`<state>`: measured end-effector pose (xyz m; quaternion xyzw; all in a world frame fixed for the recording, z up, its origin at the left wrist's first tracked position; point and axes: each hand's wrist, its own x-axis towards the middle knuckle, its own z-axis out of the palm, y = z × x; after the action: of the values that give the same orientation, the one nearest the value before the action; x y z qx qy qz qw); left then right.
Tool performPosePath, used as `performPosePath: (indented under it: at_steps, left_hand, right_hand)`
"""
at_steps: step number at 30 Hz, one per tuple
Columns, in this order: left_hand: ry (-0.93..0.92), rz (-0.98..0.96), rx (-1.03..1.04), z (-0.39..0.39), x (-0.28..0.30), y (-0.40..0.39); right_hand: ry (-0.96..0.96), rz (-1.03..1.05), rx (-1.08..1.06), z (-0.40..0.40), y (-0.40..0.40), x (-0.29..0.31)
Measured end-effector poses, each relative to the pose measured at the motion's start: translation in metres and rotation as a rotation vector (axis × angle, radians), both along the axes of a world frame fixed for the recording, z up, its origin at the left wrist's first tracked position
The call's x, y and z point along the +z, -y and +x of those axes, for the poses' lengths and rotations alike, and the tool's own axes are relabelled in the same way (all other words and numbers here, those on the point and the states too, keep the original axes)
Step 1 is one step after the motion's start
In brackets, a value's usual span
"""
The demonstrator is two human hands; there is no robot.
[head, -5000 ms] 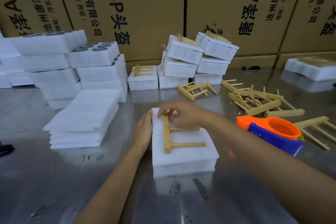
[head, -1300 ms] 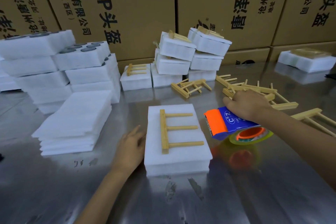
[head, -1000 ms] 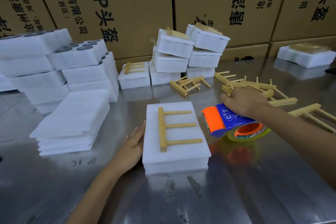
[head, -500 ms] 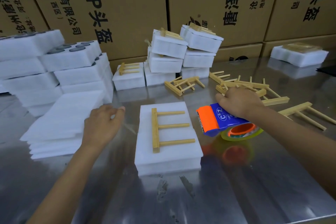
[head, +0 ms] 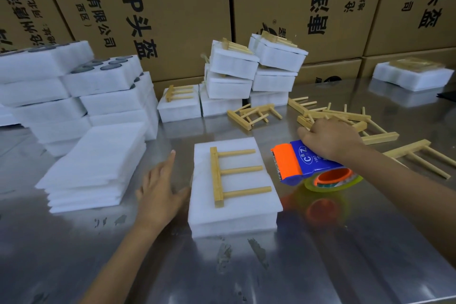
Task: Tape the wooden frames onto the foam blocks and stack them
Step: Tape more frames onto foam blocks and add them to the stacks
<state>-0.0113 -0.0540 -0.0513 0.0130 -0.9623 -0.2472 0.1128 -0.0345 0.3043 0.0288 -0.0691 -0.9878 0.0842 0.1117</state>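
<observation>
A white foam block (head: pixel 234 215) lies on the steel table in front of me, with a comb-shaped wooden frame (head: pixel 222 174) flat on its top. My left hand (head: pixel 160 192) is open, fingers spread, its thumb by the block's left side. My right hand (head: pixel 328 138) grips a blue and orange tape dispenser (head: pixel 301 165) just right of the block, held a little above the table. Finished foam blocks with frames (head: pixel 254 74) are stacked at the back centre.
Loose wooden frames (head: pixel 345 121) lie scattered at the right behind my right hand. A pile of thin foam sheets (head: pixel 98 165) sits at the left, with taller foam blocks (head: pixel 74 96) behind it. Cardboard boxes (head: pixel 172 7) wall the back. Another foam block (head: pixel 409 74) lies far right.
My left hand went out to the foam sheet pile half a second ago and has come back beside the block. The right hand still holds the dispenser in about the same spot.
</observation>
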Motion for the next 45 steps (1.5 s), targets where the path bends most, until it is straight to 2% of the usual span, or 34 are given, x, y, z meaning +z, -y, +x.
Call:
performPosePath:
  at_steps: [2,4,6,8,10,13,16,20,23,25,32,39,41,44,45]
  left_hand:
    - [-0.097,0.107,0.015,0.003,-0.003,-0.002]
    - [-0.167,0.308,-0.03,0.009,-0.005,-0.009]
    - [-0.078,0.496,-0.063,0.012,-0.005,-0.018]
    - [0.045,0.707,-0.017,0.01,-0.001,-0.021]
    - [0.077,0.879,0.045,0.007,0.011,-0.018]
    - [-0.113,0.659,0.07,-0.001,0.035,-0.017]
    - [-0.215,0.507,-0.137,-0.007,0.067,-0.05]
    - [-0.047,0.173,-0.515,-0.027,0.079,-0.121]
    - [0.125,-0.323,-0.515,-0.036,0.057,-0.145]
    - [0.157,-0.41,-0.5,-0.041,0.048,-0.143]
    - [0.182,-0.412,-0.516,-0.047,0.043,-0.14]
    - [0.188,-0.402,-0.527,-0.046,0.047,-0.141]
    - [0.226,-0.223,-0.538,-0.048,0.055,-0.14]
    - [0.272,0.327,-0.523,-0.052,0.069,-0.135]
    - [0.222,0.361,-0.513,-0.052,0.073,-0.135]
  right_hand:
    - [-0.001,-0.002,0.005,0.001,0.001,0.001]
    - [-0.007,-0.001,0.01,0.001,0.001,0.0]
    - [-0.009,0.002,0.007,0.002,0.001,0.0]
    - [-0.005,0.0,0.0,0.002,0.001,0.0]
    - [-0.008,0.0,-0.003,0.003,0.001,0.0]
    - [-0.013,0.003,-0.009,0.002,0.001,-0.001]
    - [0.005,0.015,-0.009,-0.001,0.001,-0.002]
    - [0.058,-0.021,-0.003,-0.005,-0.004,0.002]
    - [0.107,-0.066,0.032,-0.006,-0.013,0.002]
    - [0.156,-0.065,0.064,-0.008,-0.015,0.005]
    - [0.24,-0.024,0.087,-0.02,-0.023,0.022]
    - [0.267,-0.074,-0.051,-0.002,-0.068,0.009]
    - [0.272,-0.04,-0.036,-0.003,-0.062,0.008]
    - [0.266,0.027,-0.019,-0.003,-0.052,0.007]
    - [0.254,0.053,-0.013,-0.003,-0.05,0.007]
